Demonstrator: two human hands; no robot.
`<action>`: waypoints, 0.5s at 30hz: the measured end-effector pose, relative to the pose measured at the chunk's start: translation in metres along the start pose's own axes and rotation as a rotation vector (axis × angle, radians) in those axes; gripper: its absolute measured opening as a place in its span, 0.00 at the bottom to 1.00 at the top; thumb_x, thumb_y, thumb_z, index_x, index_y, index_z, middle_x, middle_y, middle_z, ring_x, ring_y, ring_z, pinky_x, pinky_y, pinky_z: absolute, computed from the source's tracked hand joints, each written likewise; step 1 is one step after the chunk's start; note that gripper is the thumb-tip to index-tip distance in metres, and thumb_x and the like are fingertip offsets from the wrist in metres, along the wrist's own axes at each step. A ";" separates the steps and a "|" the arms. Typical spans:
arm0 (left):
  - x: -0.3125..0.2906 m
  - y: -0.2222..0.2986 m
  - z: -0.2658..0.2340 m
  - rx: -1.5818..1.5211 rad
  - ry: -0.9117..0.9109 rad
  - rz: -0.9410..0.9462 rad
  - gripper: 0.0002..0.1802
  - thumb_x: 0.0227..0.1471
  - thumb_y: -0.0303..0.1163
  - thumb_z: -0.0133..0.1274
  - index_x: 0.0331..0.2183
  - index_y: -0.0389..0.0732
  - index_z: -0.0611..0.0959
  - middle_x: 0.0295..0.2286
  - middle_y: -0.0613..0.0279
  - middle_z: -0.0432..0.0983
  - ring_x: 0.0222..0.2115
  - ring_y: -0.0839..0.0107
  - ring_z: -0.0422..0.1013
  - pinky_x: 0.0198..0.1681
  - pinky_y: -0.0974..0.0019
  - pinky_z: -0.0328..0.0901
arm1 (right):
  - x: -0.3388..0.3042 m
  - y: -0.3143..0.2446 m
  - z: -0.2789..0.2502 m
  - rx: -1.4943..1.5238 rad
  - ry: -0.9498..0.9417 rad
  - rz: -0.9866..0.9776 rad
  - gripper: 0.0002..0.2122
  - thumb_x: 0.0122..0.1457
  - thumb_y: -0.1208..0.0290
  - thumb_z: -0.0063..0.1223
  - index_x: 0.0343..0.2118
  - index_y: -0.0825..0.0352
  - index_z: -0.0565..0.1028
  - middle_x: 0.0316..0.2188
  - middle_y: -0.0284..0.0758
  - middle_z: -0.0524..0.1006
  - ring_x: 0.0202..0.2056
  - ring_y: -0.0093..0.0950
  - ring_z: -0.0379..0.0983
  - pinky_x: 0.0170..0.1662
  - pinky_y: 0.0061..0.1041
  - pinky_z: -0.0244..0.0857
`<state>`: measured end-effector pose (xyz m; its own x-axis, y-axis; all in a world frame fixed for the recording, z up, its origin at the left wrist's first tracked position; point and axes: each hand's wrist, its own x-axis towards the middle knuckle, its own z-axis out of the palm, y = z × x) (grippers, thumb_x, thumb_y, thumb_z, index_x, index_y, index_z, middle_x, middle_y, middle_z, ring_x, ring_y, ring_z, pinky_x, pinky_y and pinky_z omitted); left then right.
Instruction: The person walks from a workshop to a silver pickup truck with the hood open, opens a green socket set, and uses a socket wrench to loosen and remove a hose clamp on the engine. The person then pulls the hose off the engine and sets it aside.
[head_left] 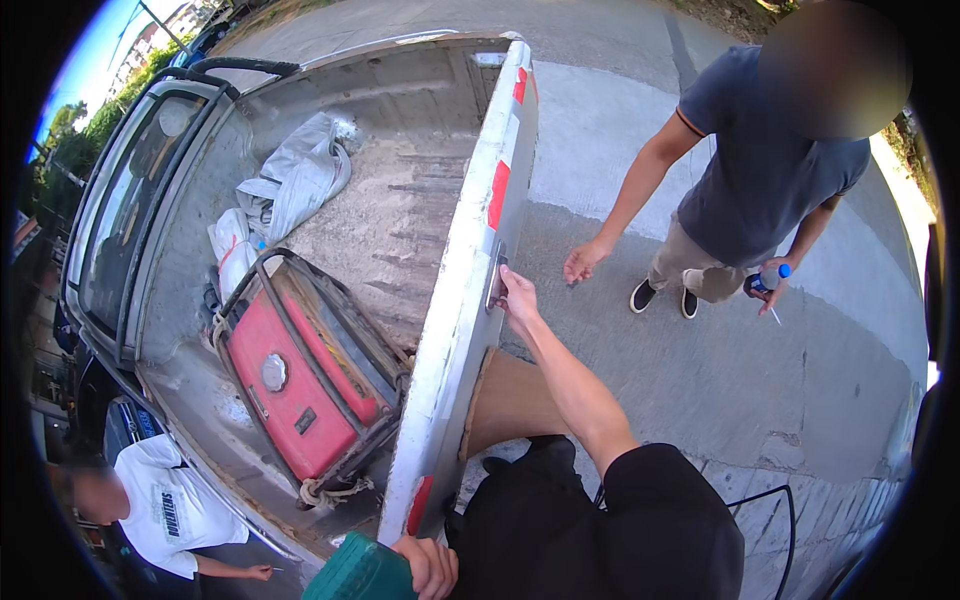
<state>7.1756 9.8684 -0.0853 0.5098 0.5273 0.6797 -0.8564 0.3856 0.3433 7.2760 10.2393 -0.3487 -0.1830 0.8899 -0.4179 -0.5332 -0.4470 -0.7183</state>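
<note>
My right hand (517, 300) reaches out to the white pickup tailgate (445, 290), its fingers closed on the dark tailgate handle (495, 272). The tailgate stands upright and carries red and white reflective strips. Low in the view, my left hand (428, 567) grips the edge of a green, hard-looking box (362, 570), which is cut off by the lower rim. The box is close to the near end of the tailgate. Just inside the truck bed sits a red generator (300, 390) in a black tube frame, with rope tied at its corners.
White sacks (295, 175) lie farther up the dusty truck bed (390, 160). A person in a dark shirt (770, 150) stands beyond the tailgate, holding a blue-capped bottle (775, 275). Another person in a white shirt (175, 505) is beside the truck at lower left.
</note>
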 end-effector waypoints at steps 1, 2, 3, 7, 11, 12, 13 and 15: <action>0.003 0.002 -0.006 -0.021 -0.104 -0.038 0.15 0.74 0.36 0.52 0.42 0.32 0.82 0.37 0.41 0.87 0.34 0.47 0.86 0.34 0.49 0.80 | -0.001 -0.001 0.000 0.014 -0.010 0.016 0.17 0.77 0.54 0.53 0.33 0.58 0.82 0.23 0.20 0.76 0.22 0.15 0.68 0.27 0.20 0.59; 0.005 0.003 -0.010 -0.028 -0.139 -0.033 0.15 0.74 0.35 0.52 0.43 0.32 0.82 0.37 0.41 0.87 0.34 0.47 0.86 0.34 0.49 0.80 | -0.002 -0.002 0.000 0.056 -0.008 0.039 0.17 0.77 0.54 0.53 0.33 0.58 0.81 0.23 0.21 0.77 0.24 0.16 0.69 0.28 0.21 0.60; 0.006 0.003 -0.014 -0.040 -0.149 -0.029 0.14 0.74 0.35 0.52 0.43 0.31 0.82 0.38 0.41 0.87 0.34 0.47 0.86 0.35 0.49 0.80 | -0.002 -0.002 0.000 0.108 -0.037 0.053 0.16 0.77 0.54 0.53 0.33 0.58 0.81 0.24 0.21 0.78 0.25 0.16 0.71 0.29 0.22 0.61; 0.001 -0.005 -0.018 -0.074 -0.135 0.017 0.14 0.74 0.34 0.52 0.44 0.31 0.81 0.39 0.40 0.87 0.35 0.46 0.86 0.36 0.49 0.81 | 0.000 -0.004 -0.003 0.125 -0.037 0.028 0.14 0.77 0.56 0.54 0.33 0.57 0.79 0.27 0.23 0.79 0.29 0.18 0.74 0.32 0.25 0.64; -0.002 -0.011 -0.020 -0.096 -0.130 0.035 0.13 0.74 0.33 0.52 0.45 0.30 0.80 0.40 0.39 0.86 0.37 0.46 0.86 0.37 0.49 0.81 | -0.001 -0.005 -0.006 0.111 -0.066 0.053 0.13 0.76 0.56 0.54 0.35 0.57 0.79 0.27 0.24 0.79 0.29 0.19 0.74 0.34 0.26 0.66; -0.001 -0.011 -0.021 -0.099 -0.130 0.030 0.13 0.74 0.32 0.52 0.46 0.29 0.80 0.40 0.39 0.86 0.37 0.46 0.86 0.38 0.49 0.81 | -0.001 -0.005 -0.007 0.105 -0.066 0.061 0.13 0.76 0.56 0.54 0.36 0.57 0.79 0.28 0.25 0.79 0.30 0.20 0.74 0.36 0.26 0.66; 0.000 -0.012 -0.022 -0.104 -0.128 0.024 0.13 0.73 0.32 0.52 0.46 0.29 0.79 0.40 0.38 0.86 0.38 0.46 0.86 0.38 0.49 0.82 | -0.002 -0.005 -0.007 0.096 -0.058 0.106 0.13 0.76 0.56 0.54 0.36 0.57 0.79 0.29 0.25 0.79 0.31 0.20 0.74 0.37 0.27 0.67; 0.002 -0.012 -0.025 -0.104 -0.147 0.011 0.13 0.73 0.31 0.53 0.47 0.29 0.79 0.41 0.38 0.86 0.39 0.45 0.86 0.38 0.49 0.82 | -0.003 -0.006 -0.009 0.116 -0.052 0.073 0.12 0.76 0.57 0.55 0.37 0.57 0.79 0.29 0.25 0.79 0.32 0.20 0.74 0.38 0.27 0.67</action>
<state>7.1891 9.8835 -0.1042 0.4769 0.4183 0.7731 -0.8449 0.4606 0.2720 7.2874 10.2388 -0.3484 -0.2654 0.8604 -0.4351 -0.6086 -0.4995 -0.6166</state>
